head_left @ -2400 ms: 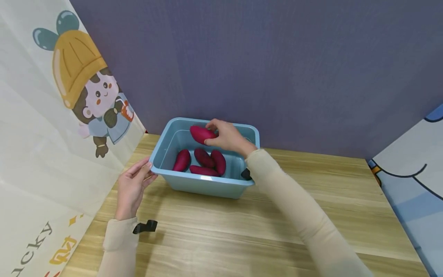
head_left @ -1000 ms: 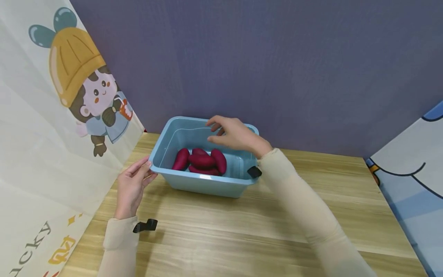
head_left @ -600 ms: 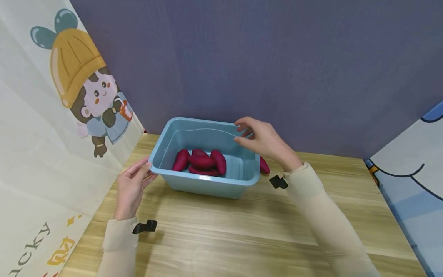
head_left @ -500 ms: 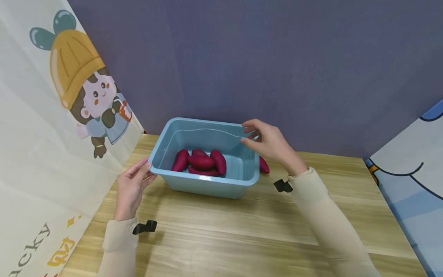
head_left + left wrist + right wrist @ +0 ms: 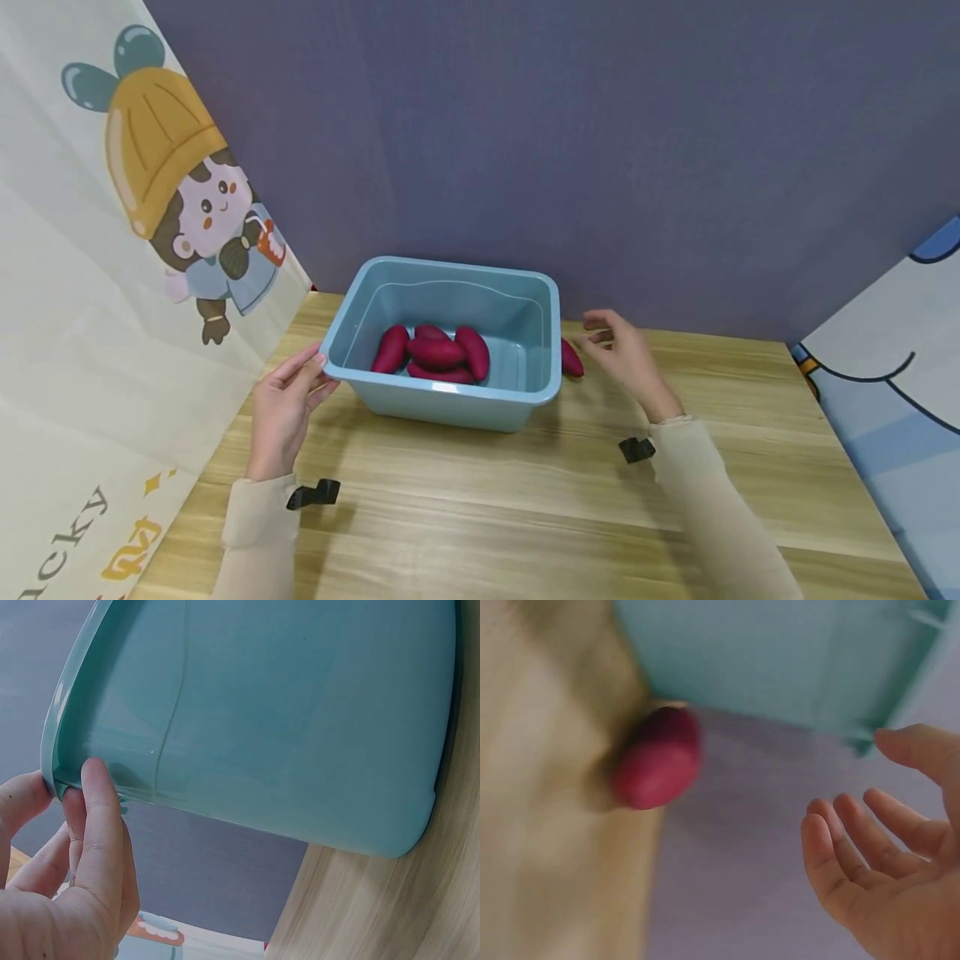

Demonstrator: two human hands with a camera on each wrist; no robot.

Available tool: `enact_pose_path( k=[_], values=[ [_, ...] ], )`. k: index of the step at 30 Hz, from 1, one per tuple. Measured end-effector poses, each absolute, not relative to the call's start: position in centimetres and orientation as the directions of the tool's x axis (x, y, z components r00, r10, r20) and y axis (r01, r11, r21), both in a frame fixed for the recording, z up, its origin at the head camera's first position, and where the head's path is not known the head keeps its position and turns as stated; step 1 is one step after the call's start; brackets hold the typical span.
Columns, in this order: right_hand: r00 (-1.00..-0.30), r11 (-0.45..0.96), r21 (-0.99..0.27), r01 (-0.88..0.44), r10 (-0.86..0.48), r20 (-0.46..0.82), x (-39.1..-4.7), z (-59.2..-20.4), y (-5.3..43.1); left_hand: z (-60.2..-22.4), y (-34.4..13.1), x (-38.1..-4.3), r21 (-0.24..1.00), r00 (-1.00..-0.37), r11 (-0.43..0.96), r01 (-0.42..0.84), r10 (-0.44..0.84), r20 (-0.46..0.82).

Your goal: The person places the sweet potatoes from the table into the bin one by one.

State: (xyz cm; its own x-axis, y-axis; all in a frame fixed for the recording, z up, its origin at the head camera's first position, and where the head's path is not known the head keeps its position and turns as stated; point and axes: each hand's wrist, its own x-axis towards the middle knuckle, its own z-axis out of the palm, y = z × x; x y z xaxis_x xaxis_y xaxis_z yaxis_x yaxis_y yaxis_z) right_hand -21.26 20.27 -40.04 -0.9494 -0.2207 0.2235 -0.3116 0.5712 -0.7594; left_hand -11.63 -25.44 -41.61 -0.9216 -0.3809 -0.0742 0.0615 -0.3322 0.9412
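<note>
A light blue plastic bin [image 5: 442, 410] stands on the table near the back wall. Several purple-red sweet potatoes [image 5: 437, 353] lie in it, heaped toward its left and middle. One more sweet potato [image 5: 572, 360] lies on the table just outside the bin's right side, partly hidden by it in the head view. My left hand [image 5: 282, 412] pinches the bin's left rim between thumb and fingers, seen closely in the left wrist view. Just right of the outside sweet potato hovers my right hand [image 5: 626, 364], its fingers relaxed and holding nothing; the right wrist view shows a gap between them.
The wood-grain table [image 5: 480, 517] ends at a dark blue-grey back wall [image 5: 600, 150]. A white cartoon-printed curtain [image 5: 67, 333] borders the left side, and another printed cloth [image 5: 900, 450] the right. Each wrist wears a black mount [image 5: 637, 450].
My right hand let go of a sweet potato onto the heap inside the bin, then moved right, out past the rim and down toward the outside sweet potato. My left hand stayed on the rim.
</note>
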Motion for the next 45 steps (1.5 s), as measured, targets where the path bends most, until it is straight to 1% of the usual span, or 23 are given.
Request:
enact_pose_path(
  k=[8, 15, 19, 24, 30, 40, 45],
  values=[
    [-0.976, 0.552, -0.806, -0.215, -0.161, 0.15, -22.4, -45.6, 21.5, -41.6, -25.4, -11.6, 0.947, -0.922, -0.317, 0.047, -0.379, -0.081],
    [-0.991, 0.482, -0.872, -0.09, -0.129, 0.031, -22.9, -48.3, 21.5, -41.5, -25.3, -11.6, 0.949, -0.92, -0.312, 0.047, -0.384, -0.081],
    [-0.995, 0.478, -0.876, -0.062, -0.1, 0.016, -23.4, -49.3, 21.0, -41.6, -25.4, -11.6, 0.95, -0.921, -0.308, 0.046, -0.382, -0.079],
    [-0.996, 0.492, -0.869, -0.045, -0.09, 0.001, -24.0, -49.9, 20.5, -41.6, -25.4, -11.6, 0.951, -0.923, -0.305, 0.046, -0.377, -0.076],
    [-0.996, 0.476, -0.879, -0.007, -0.077, -0.034, -24.5, -50.1, 19.9, -41.7, -25.5, -11.7, 0.953, -0.924, -0.3, 0.044, -0.374, -0.075],
    [-0.998, 0.445, -0.895, 0.027, -0.043, -0.052, -24.7, -50.0, 19.7, -41.6, -25.5, -11.7, 0.951, -0.923, -0.306, 0.049, -0.378, -0.075],
    [-0.996, 0.43, -0.9, 0.069, -0.024, -0.088, -24.6, -50.3, 19.9, -41.7, -25.5, -11.7, 0.949, -0.923, -0.312, 0.046, -0.376, -0.079]
  ],
)
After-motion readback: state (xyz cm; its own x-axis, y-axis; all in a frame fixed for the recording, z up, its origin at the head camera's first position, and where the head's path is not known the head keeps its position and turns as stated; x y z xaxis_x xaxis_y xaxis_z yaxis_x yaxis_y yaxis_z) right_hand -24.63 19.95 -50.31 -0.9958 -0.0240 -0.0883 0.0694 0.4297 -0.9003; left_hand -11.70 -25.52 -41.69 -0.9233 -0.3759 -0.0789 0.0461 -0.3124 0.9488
